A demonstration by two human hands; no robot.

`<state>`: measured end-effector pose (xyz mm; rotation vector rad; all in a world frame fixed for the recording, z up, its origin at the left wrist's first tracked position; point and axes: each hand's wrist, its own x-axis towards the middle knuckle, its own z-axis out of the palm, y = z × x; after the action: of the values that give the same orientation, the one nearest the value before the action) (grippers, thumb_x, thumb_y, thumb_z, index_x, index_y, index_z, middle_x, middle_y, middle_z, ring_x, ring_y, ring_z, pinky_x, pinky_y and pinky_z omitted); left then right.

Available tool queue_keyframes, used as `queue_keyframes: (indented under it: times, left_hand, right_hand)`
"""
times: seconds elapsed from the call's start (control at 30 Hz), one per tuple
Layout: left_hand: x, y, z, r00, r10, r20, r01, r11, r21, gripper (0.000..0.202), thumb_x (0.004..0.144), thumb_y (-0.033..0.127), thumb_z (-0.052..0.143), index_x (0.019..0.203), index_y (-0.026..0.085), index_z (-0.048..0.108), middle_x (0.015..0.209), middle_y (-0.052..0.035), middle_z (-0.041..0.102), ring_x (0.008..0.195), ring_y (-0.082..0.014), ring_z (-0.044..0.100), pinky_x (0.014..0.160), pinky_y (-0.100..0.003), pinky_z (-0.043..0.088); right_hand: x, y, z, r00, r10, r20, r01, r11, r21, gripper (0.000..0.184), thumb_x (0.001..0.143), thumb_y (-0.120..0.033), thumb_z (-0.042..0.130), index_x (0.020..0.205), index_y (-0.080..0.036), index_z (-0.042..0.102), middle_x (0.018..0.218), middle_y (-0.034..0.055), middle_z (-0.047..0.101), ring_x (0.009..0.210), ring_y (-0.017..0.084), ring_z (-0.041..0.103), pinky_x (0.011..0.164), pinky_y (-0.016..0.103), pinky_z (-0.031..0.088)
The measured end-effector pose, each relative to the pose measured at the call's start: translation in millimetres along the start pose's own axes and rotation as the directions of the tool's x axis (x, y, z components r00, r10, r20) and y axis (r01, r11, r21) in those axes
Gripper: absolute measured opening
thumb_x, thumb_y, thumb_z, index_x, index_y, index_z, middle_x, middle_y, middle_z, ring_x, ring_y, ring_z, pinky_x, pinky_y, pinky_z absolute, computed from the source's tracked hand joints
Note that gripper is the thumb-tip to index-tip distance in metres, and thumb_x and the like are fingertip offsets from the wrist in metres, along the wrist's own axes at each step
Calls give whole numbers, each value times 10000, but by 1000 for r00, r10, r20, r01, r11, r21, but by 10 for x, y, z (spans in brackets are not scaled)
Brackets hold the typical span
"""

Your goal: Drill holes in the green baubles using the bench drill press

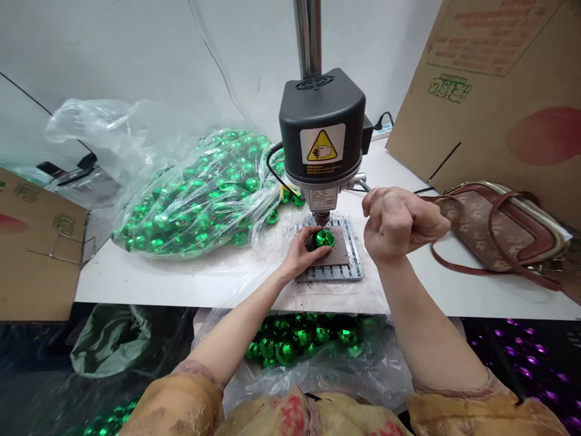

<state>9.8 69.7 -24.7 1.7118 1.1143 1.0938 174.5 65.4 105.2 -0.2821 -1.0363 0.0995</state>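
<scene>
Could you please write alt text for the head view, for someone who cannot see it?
A bare left hand holds a shiny green faceted ball beneath a black-and-silver drill press, while the closed right hand appears to grip its silver metal lever. Left of it, a clear plastic bag holds similar green balls.

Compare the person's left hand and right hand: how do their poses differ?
The left hand is curled around a green ball; the right hand is closed in a fist, seemingly on the lever of the drill.
The left hand is low, over the base; the right hand is raised higher.
Both are bare.
</scene>
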Motion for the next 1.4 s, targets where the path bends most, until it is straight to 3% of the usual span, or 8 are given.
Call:
queue_keyframes:
  times: [0.2, 0.53, 0.63, 0.73, 0.83, 1.03, 1.23, 1.4]
  left_hand:
    - [-17, 16, 10, 1000, -20, -4, 20, 1000, -3, 548, 775, 463, 829, 1208, 198, 625, 1193, -104, 662, 1166, -279, 608, 1051, -447, 461]
    - [-241, 314, -39, 981, 22, -194, 5, 990, 139, 410, 765, 384, 812, 1086, 205, 629, 1107, -85, 671, 1064, -259, 637, 940, -400, 499]
    - [-560, 521, -286, 996, 17, 84, -43, 948, 315, 380, 759, 400, 804, 1046, 224, 627, 1013, -56, 673, 950, -238, 640, 834, -355, 503]
    - [-929, 696, -588, 777, -134, 615, -219, 859, 464, 407, 741, 495, 815, 984, 218, 643, 951, -51, 669, 882, -245, 633, 734, -321, 474]
    - [-1148, 800, -800, 619, -233, 750, -292, 818, 495, 436, 791, 592, 759, 947, 200, 650, 895, -58, 671, 837, -242, 637, 685, -306, 449]
    - [-524, 596, -896, 915, 35, 402, -262, 810, 524, 205, 1012, 326, 495, 1133, 238, 636, 1064, -89, 688, 1005, -234, 646, 876, -351, 491]
    - [511, 61, -959, 989, 76, 127, -147, 618, 772, 98, 825, 77, 675, 841, 150, 612, 1000, -126, 607, 1131, -310, 523, 1037, -460, 398]
    - [628, 11, -1050, 987, 102, 123, -160, 631, 759, 124, 827, 60, 684, 787, 147, 605, 965, -95, 581, 1188, -299, 492, 1113, -493, 326]
  right_hand:
    - [-31, -13, 0, 999, -39, 29, 38, 999, 38, 532, 849, -185, 603, 513, -170, 191, 434, -66, 240, 366, 33, 245, 397, 264, 284]
    - [607, -79, 377, 949, 317, -2, -316, 947, -61, 532, 881, -362, 679, 499, -209, 342, 397, -82, 272, 354, 34, 249, 384, 262, 223]
    - [596, -62, 352, 955, 296, 34, -293, 954, -72, 539, 872, -450, 676, 523, -215, 339, 409, -77, 286, 358, 42, 270, 386, 267, 233]
    - [570, -71, 335, 957, 287, 40, -283, 956, -81, 551, 861, -493, 670, 533, -220, 322, 422, -70, 282, 364, 48, 268, 390, 271, 244]
    - [565, -79, 342, 958, 285, 25, -284, 957, -58, 519, 878, -418, 676, 529, -217, 350, 423, -67, 288, 360, 47, 271, 387, 263, 237]
    - [559, -67, 355, 971, 238, 6, -239, 971, 5, 487, 896, -263, 658, 505, -207, 372, 414, -61, 294, 347, 50, 298, 384, 264, 215]
    - [543, -82, 339, 969, 247, 25, -246, 969, -34, 510, 909, -362, 645, 526, -208, 345, 437, -62, 299, 355, 41, 308, 389, 254, 225]
    - [538, -78, 335, 973, 231, 32, -230, 973, -29, 508, 903, -375, 651, 537, -210, 340, 433, -65, 296, 358, 43, 314, 386, 256, 225]
